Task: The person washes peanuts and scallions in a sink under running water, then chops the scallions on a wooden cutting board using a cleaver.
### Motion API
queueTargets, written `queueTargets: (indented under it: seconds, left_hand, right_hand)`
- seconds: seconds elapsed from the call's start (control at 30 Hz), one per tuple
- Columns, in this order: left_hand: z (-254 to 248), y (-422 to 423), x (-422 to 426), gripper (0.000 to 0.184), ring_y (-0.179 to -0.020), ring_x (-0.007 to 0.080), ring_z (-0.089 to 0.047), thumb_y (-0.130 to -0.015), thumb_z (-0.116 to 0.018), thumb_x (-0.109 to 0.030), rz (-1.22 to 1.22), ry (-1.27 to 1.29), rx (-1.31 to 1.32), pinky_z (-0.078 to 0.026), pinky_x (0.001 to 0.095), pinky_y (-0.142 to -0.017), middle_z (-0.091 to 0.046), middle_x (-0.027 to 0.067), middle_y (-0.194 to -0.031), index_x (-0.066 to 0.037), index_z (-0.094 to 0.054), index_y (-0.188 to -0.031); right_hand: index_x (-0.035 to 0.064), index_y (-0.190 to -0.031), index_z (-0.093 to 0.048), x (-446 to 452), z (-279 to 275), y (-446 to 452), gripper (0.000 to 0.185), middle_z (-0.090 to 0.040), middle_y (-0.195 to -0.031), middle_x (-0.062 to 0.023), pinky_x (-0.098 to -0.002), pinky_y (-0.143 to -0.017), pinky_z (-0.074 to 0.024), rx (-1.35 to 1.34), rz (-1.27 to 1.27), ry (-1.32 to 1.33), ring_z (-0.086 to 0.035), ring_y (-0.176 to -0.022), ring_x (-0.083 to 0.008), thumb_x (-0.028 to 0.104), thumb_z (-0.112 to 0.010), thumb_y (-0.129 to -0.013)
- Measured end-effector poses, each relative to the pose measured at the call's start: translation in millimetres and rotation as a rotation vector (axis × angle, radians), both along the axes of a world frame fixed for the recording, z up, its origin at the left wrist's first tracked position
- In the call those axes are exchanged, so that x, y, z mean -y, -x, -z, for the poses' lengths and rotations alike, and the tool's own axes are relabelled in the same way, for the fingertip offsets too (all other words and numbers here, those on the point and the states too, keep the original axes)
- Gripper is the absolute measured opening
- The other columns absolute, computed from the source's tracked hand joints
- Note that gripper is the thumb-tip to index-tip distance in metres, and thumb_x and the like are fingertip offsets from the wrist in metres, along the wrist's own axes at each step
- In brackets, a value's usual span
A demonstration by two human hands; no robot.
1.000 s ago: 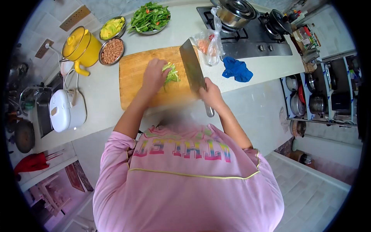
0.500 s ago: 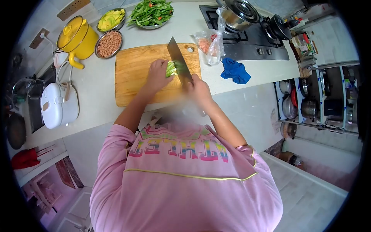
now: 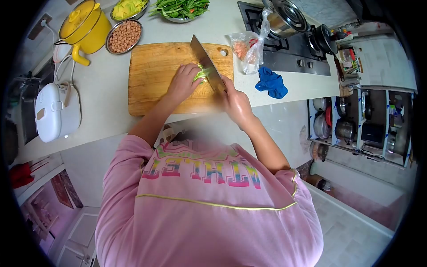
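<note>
A cleaver (image 3: 206, 63) is held by its handle in my right hand (image 3: 237, 103), whose fingers are wrapped round it. Its broad blade slants up and to the left over the wooden cutting board (image 3: 149, 75). Beside the blade lies a small bunch of light green vegetable (image 3: 203, 74), its exact kind unclear. My left hand (image 3: 183, 82) presses on this bunch from the left with bent fingers, partly covering it.
Behind the board stand a bowl of peanuts (image 3: 124, 37), a bowl of yellow-green slices (image 3: 129, 8) and a plate of green leaves (image 3: 181, 9). A plastic bag (image 3: 251, 51) and blue cloth (image 3: 271, 83) lie right, near the stove (image 3: 307, 55). A yellow pot (image 3: 86, 27) stands left.
The view has shifted slightly, so the counter items sit a little higher. Both hands remain at the vegetable and cleaver, with the blade still right of the bunch.
</note>
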State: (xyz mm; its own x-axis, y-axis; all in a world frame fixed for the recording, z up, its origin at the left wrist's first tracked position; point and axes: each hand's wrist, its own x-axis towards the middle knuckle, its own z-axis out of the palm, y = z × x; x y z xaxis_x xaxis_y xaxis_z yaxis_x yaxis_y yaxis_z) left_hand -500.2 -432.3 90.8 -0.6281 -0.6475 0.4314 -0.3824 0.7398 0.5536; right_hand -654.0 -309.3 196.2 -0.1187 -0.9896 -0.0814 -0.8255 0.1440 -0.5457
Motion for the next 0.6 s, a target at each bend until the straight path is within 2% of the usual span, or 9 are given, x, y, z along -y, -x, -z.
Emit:
queueTargets:
  seconds: [0.1,0.17,0.27,0.37,0.5,0.6]
  left_hand:
    - [5.3,1.8,-0.4,0.020,-0.098,0.0261,-0.049,-0.079,-0.060,-0.016,-0.043,0.044,0.013,-0.039,0.0393,-0.091,-0.053,0.0082,-0.103,-0.005,-0.055,-0.094]
    - [4.3,2.0,-0.6,0.017,-0.097,0.0257,-0.050,-0.078,-0.059,-0.014,-0.038,0.016,0.002,-0.041,0.0370,-0.087,-0.054,0.0077,-0.101,-0.005,-0.056,-0.091]
    - [2.6,2.4,1.3,0.013,-0.095,0.0255,-0.050,-0.077,-0.059,-0.011,-0.038,0.002,-0.024,-0.043,0.0349,-0.082,-0.055,0.0070,-0.097,-0.005,-0.055,-0.087]
    - [5.4,3.8,3.7,0.011,-0.092,0.0262,-0.050,-0.076,-0.059,-0.010,-0.036,-0.016,-0.036,-0.044,0.0353,-0.079,-0.055,0.0073,-0.093,-0.006,-0.055,-0.085]
    - [1.2,1.3,2.3,0.012,-0.092,0.0302,-0.051,-0.077,-0.058,-0.007,0.004,-0.079,0.013,-0.043,0.0362,-0.080,-0.055,0.0127,-0.096,-0.002,-0.054,-0.087]
    - [-0.8,1.7,0.3,0.011,-0.090,0.0304,-0.051,-0.078,-0.057,-0.007,-0.019,-0.009,-0.088,-0.043,0.0370,-0.079,-0.054,0.0126,-0.094,-0.002,-0.054,-0.087]
  right_hand:
    - [0.0075,-0.128,-0.031,5.8,-6.1,-3.4,0.047,-0.059,-0.079,-0.0253,-0.0471,-0.063,-0.0442,-0.054,-0.001,-0.121,-0.058,-0.073,-0.0408,0.007,-0.046,-0.083]
    - [0.0077,-0.129,-0.029,8.3,-10.2,-6.2,0.048,-0.059,-0.078,-0.0266,-0.0471,-0.063,-0.0444,-0.095,-0.016,-0.206,-0.058,-0.073,-0.0410,0.009,-0.045,-0.083]
    - [-0.0014,-0.126,-0.029,14.1,-8.7,-9.6,0.056,-0.059,-0.069,-0.0232,-0.0472,-0.059,-0.0461,-0.155,-0.092,-0.152,-0.059,-0.065,-0.0393,0.000,-0.048,-0.073]
    - [-0.0046,-0.127,-0.026,34.2,-2.1,-18.0,0.059,-0.059,-0.069,-0.0236,-0.0462,-0.059,-0.0466,-0.215,-0.144,-0.258,-0.060,-0.066,-0.0382,0.000,-0.047,-0.072]
    - [-0.0046,-0.126,-0.025,41.7,20.5,-27.8,0.058,-0.059,-0.068,-0.0240,-0.0460,-0.058,-0.0465,-0.256,-0.171,-0.129,-0.060,-0.064,-0.0381,0.000,-0.046,-0.072]
    - [-0.0001,-0.128,-0.026,30.2,22.1,-16.1,0.059,-0.058,-0.066,-0.0237,-0.0470,-0.056,-0.0452,-0.136,-0.080,-0.038,-0.057,-0.061,-0.0400,0.000,-0.047,-0.072]
